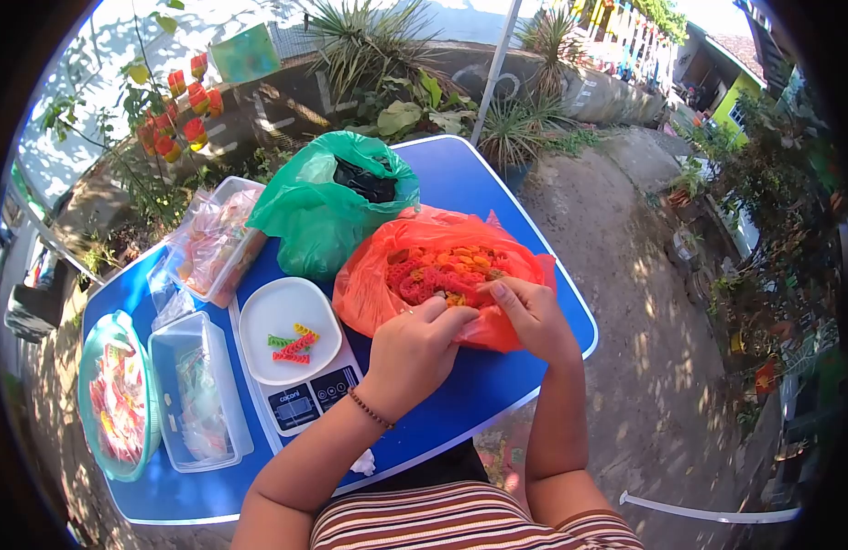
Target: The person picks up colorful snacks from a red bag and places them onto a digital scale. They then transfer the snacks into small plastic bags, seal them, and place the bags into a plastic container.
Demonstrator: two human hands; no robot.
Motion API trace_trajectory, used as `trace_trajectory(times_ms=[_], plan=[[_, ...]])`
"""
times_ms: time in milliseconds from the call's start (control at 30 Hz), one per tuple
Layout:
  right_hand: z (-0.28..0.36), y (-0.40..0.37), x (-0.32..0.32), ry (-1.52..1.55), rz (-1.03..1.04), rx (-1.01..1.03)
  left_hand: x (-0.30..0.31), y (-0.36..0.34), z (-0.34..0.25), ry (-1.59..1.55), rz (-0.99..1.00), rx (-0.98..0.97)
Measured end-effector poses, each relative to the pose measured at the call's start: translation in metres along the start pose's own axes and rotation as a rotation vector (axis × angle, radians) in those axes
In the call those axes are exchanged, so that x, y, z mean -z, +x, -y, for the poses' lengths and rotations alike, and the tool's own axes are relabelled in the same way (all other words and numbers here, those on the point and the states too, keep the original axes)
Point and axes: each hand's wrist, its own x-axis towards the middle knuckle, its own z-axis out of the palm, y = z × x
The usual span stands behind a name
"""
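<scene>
An orange-red plastic bag lies open on the blue table, full of red, pink and orange spiral pieces. My left hand is at the bag's near edge, fingers bent together; what they hold, if anything, is hidden. On the bag's right side my right hand has thumb and fingers pressed together at the pieces and the rim; its hold is too small to make out. Left of the bag, a white kitchen scale bears a white plate with several green, red and yellow spiral pieces.
A green bag stands behind the plate. On the left are a clear box with plastic bags, another clear box and a teal basket of packets. The blue table has a white rim.
</scene>
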Motion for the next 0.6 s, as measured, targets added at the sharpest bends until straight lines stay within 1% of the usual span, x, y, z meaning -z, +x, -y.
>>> trace_trajectory(times_ms=[67,167,267,300,367,400,467,500,600], plan=[[-0.004,-0.013,-0.001,-0.071,0.148,-0.042,-0.003,-0.032,0.0,-0.017,0.247,-0.011],[-0.014,-0.022,-0.005,-0.131,0.153,-0.084,0.004,-0.058,-0.008,-0.023,0.505,0.001],[-0.014,-0.019,-0.011,-0.15,0.062,-0.055,0.012,-0.063,-0.011,0.002,0.511,-0.015],[-0.014,-0.018,-0.013,-0.167,0.037,-0.038,0.011,-0.064,-0.011,-0.01,0.464,0.023],[-0.008,-0.014,-0.017,-0.294,-0.029,-0.037,0.01,-0.064,-0.011,-0.032,0.365,0.099],[-0.005,-0.012,-0.019,-0.358,-0.06,-0.036,0.01,-0.065,-0.01,0.019,0.325,0.086],[-0.011,-0.004,-0.032,-0.426,-0.138,0.098,0.01,-0.067,-0.004,0.118,0.247,0.06],[-0.013,-0.001,-0.038,-0.459,-0.174,0.165,0.012,-0.067,-0.004,0.14,0.26,0.079],[-0.01,0.002,-0.054,-0.342,0.015,0.276,0.017,-0.068,-0.003,0.186,0.298,0.123]])
